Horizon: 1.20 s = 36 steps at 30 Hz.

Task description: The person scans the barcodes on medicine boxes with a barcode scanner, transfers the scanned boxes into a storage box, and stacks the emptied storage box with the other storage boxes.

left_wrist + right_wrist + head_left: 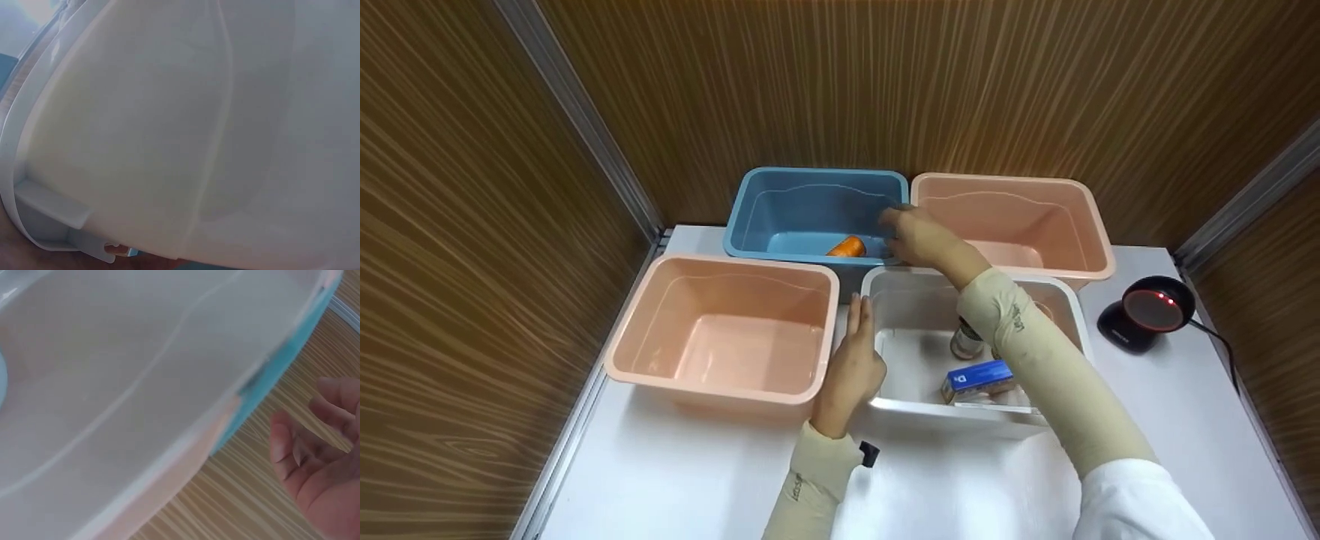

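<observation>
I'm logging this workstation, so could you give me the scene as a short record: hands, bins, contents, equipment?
Left hand: at the left edge of the white bin, fingers extended
Right hand: over the right end of the blue bin, nothing visible in it
Blue bin contents: orange item
White bin contents: blue box, dark-topped container; the right arm hides part
Other bins: front peach bin, back peach bin
Equipment: black corded device, red lights showing

Wood-grain walls (840, 82) around a white table (690, 472)

Black scanner (1147, 313) on white table (690, 472); wood-grain walls (840, 90).
</observation>
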{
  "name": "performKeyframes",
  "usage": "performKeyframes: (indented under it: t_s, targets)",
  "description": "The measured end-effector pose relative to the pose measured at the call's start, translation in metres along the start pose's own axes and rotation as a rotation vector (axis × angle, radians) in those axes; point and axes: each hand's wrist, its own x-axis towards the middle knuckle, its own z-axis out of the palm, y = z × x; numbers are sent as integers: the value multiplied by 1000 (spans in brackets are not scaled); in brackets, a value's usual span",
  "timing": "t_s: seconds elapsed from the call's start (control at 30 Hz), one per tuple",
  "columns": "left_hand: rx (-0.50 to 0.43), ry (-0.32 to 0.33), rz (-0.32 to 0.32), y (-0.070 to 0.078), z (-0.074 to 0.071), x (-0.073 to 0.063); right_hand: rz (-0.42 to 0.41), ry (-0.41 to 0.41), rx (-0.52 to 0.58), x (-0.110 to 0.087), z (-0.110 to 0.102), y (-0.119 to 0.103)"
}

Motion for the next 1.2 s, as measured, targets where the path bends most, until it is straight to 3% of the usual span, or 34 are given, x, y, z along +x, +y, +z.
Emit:
performKeyframes:
  t_s: [0.27,0.53,0.83,1.07,1.2]
  targets:
    - [2,8,7,-5,-3,1,-34,0,13,-28,-22,4]
    - [1,-14,-27,-9,-7,3,-12,-200,-52,-66,-29,9]
    - [13,-8,-24,-13,-9,6,77,-347,-134,-83,-7,24]
    - [19,-5,-28,-14,-8,7,201,-426,-212,-86,18,34]
    - [23,3,-22,-14,-8,7,184,-457,-247,-88,31,42]
